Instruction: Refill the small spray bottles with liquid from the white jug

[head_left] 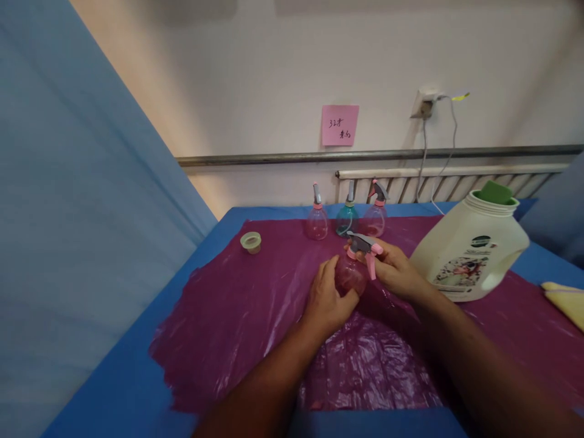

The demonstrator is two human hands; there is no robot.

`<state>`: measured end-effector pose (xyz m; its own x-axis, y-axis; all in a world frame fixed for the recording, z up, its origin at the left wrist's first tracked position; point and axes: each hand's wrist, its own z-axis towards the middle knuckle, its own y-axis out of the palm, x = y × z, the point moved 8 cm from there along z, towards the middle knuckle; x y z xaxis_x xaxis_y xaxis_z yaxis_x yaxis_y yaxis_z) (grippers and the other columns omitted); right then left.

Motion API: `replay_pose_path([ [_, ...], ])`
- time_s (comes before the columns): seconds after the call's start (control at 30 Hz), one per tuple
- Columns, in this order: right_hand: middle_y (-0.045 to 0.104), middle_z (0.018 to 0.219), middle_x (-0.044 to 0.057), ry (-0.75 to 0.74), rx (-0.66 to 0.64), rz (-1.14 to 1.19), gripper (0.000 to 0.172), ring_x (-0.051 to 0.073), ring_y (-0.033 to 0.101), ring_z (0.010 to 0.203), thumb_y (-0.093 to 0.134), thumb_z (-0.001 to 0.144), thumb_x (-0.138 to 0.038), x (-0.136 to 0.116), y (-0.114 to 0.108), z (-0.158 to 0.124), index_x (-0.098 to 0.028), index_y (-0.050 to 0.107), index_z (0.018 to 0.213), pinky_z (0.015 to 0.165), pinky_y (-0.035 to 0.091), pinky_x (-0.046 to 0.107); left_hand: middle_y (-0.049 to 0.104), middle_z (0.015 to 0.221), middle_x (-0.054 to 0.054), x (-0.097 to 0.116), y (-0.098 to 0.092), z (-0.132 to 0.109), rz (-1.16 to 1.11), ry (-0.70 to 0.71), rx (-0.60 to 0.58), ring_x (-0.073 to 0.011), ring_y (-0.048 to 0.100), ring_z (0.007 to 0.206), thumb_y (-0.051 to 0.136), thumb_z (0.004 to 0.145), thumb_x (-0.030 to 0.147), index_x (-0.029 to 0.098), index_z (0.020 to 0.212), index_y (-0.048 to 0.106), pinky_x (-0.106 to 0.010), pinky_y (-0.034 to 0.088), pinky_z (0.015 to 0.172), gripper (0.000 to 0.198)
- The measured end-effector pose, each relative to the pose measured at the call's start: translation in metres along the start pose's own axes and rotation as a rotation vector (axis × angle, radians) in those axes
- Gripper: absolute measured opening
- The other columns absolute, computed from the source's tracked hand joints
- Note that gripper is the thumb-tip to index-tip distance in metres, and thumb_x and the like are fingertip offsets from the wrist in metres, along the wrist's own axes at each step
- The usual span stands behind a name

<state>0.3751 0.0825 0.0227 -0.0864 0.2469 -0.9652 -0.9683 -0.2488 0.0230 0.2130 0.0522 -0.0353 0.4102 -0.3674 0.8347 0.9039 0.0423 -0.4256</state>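
Note:
My left hand point(327, 298) is wrapped round the round body of a small pink spray bottle point(350, 277) standing on the purple plastic sheet point(237, 316). My right hand point(396, 267) grips the bottle's grey and pink trigger head point(365, 246) from the right, fingers closed on it. Both hands meet at the middle of the table.
Three small spray bottles, pink point(316, 219), teal point(347, 216) and pink point(376, 214), stand in a row at the back. A big cream jug point(474, 252) with a green insert stands at the right, its cap point(250, 241) lies at the left. A yellow cloth point(568, 299) lies far right.

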Motion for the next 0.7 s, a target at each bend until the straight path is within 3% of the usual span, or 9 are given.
replay_pose_path([
  [0.3,0.084,0.109,0.004,-0.064,-0.023,-0.196,0.031,0.024,0.074,0.097,0.083,0.097,-0.048,-0.007,-0.006,-0.006,-0.027,0.084,0.12,0.092,0.062,0.039,0.063,0.159,-0.013,0.004,-0.001,0.0,-0.018,-0.013,0.008,-0.0385,0.06,0.152,0.089,0.086,0.033,0.031,0.16,0.058,-0.057,0.05,0.129,0.081],
  [0.47,0.085,0.115,0.005,-0.075,0.073,-0.178,0.034,0.024,0.077,0.102,0.089,0.093,-0.049,0.002,-0.011,-0.007,-0.026,0.085,0.118,0.095,0.061,0.038,0.063,0.161,-0.013,0.006,-0.001,0.001,-0.015,-0.021,-0.005,-0.0386,0.06,0.152,0.089,0.088,0.038,0.031,0.161,0.058,-0.057,0.051,0.129,0.079],
  [0.7,0.085,0.102,0.007,-0.053,0.227,-0.041,0.048,0.022,0.076,0.088,0.099,0.079,-0.058,0.016,-0.01,-0.004,-0.023,0.081,0.107,0.087,0.062,0.038,0.066,0.157,-0.012,0.009,-0.003,0.002,-0.039,-0.043,0.011,-0.0376,0.063,0.148,0.091,0.088,0.037,0.032,0.156,0.062,-0.057,0.053,0.126,0.075],
])
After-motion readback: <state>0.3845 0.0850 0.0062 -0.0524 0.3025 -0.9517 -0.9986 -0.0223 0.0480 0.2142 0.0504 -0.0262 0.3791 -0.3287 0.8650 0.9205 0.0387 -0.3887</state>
